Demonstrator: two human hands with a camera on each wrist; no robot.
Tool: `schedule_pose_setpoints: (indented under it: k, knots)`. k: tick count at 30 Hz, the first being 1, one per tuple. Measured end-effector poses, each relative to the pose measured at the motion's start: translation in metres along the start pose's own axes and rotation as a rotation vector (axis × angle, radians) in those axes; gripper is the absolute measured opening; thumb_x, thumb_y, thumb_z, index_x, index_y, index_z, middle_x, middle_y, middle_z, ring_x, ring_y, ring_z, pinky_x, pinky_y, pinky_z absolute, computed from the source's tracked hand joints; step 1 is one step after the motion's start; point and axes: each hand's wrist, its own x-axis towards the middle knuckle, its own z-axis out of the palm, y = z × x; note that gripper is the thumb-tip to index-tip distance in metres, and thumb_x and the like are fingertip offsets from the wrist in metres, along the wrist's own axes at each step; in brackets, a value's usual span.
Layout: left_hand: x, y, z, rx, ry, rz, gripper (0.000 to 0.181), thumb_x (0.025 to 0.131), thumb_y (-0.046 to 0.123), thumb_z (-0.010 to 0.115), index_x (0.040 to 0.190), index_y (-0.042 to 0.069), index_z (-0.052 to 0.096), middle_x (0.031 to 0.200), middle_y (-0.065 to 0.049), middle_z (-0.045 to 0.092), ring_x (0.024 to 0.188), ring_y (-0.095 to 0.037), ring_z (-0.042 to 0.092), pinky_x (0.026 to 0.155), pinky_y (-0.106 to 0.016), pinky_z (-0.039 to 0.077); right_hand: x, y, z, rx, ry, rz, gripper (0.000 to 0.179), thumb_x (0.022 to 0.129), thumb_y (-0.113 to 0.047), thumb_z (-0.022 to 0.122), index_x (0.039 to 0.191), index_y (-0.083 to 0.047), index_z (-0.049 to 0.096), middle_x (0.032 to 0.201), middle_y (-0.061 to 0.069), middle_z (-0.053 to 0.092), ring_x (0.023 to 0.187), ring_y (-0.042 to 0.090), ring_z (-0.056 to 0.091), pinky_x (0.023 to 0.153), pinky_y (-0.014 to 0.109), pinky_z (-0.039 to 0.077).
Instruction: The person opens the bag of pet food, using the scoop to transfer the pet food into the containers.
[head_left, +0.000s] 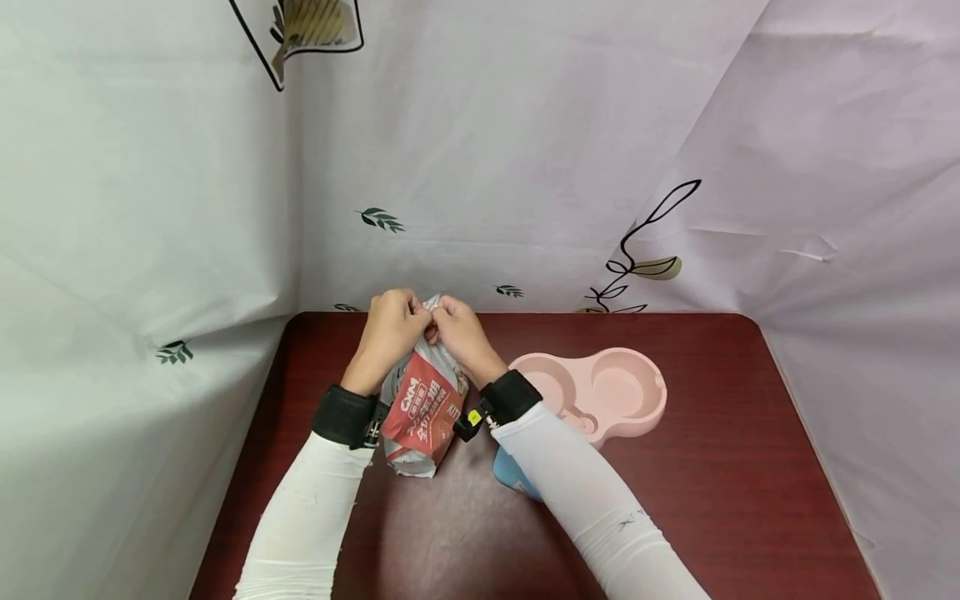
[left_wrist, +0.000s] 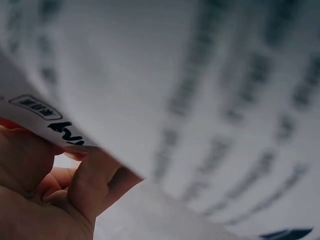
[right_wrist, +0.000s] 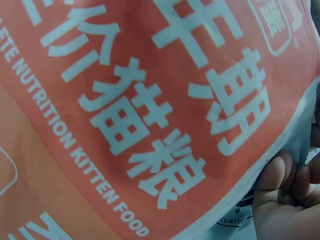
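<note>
A red and white bag of kitten food (head_left: 423, 408) stands at the left of the table, tilted, its top toward the wall. My left hand (head_left: 388, 332) pinches the top edge of the bag with curled fingers. Right beside it, my right hand (head_left: 461, 335) grips the same edge, the fingertips of both hands nearly meeting. Printed white film of the bag (left_wrist: 150, 75) fills most of the left wrist view, above the left hand's fingers (left_wrist: 90, 185). In the right wrist view, the lettered red front (right_wrist: 125, 125) lies close, with thumb and fingers (right_wrist: 272, 175) at its edge.
A pink double pet bowl (head_left: 641, 421) sits on the dark red table (head_left: 720, 500), right of the bag. Partly hidden under the right forearm is a blue object (head_left: 513, 475). White patterned cloth (head_left: 480, 167) hangs behind and at both sides.
</note>
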Motion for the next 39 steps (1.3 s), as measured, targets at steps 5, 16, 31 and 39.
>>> schedule_pose_setpoints:
  k: [5, 16, 31, 39]
  knots:
    - [0.0, -0.001, -0.002, -0.011, 0.003, -0.017, 0.018, 0.078, 0.003, 0.057, 0.061, 0.006, 0.053, 0.054, -0.003, 0.044, 0.049, -0.018, 0.041, 0.044, -0.028, 0.03, -0.001, 0.001, 0.002, -0.015, 0.029, -0.017, 0.031, 0.101, -0.008, 0.039, 0.07, -0.006, 0.04, 0.072, 0.009, 0.053, 0.064, 0.02, 0.055, 0.061, 0.028, 0.046]
    - [-0.002, -0.004, 0.0, -0.03, -0.018, -0.02, 0.014, 0.085, 0.007, 0.057, 0.072, 0.007, 0.063, 0.06, -0.008, 0.057, 0.048, -0.018, 0.041, 0.044, -0.028, 0.031, 0.0, 0.004, -0.001, 0.085, 0.017, 0.007, 0.029, 0.101, -0.013, 0.043, 0.075, -0.003, 0.049, 0.076, 0.01, 0.057, 0.063, 0.016, 0.057, 0.059, 0.025, 0.051]
    - [-0.005, -0.007, -0.001, -0.067, -0.013, -0.018, 0.018, 0.09, 0.008, 0.056, 0.076, 0.006, 0.066, 0.06, -0.009, 0.059, 0.046, -0.019, 0.042, 0.042, -0.028, 0.031, 0.0, 0.006, 0.0, 0.141, -0.027, 0.053, 0.027, 0.102, -0.006, 0.037, 0.079, -0.001, 0.049, 0.075, 0.01, 0.055, 0.062, 0.014, 0.056, 0.057, 0.02, 0.051]
    - [-0.004, -0.01, 0.001, -0.068, 0.005, -0.02, 0.017, 0.089, 0.008, 0.057, 0.076, 0.007, 0.067, 0.06, -0.009, 0.06, 0.044, -0.018, 0.039, 0.04, -0.027, 0.029, 0.001, 0.01, -0.002, 0.304, -0.058, 0.072, 0.025, 0.099, -0.001, 0.035, 0.102, 0.012, 0.055, 0.076, 0.009, 0.055, 0.064, 0.013, 0.054, 0.056, 0.017, 0.051]
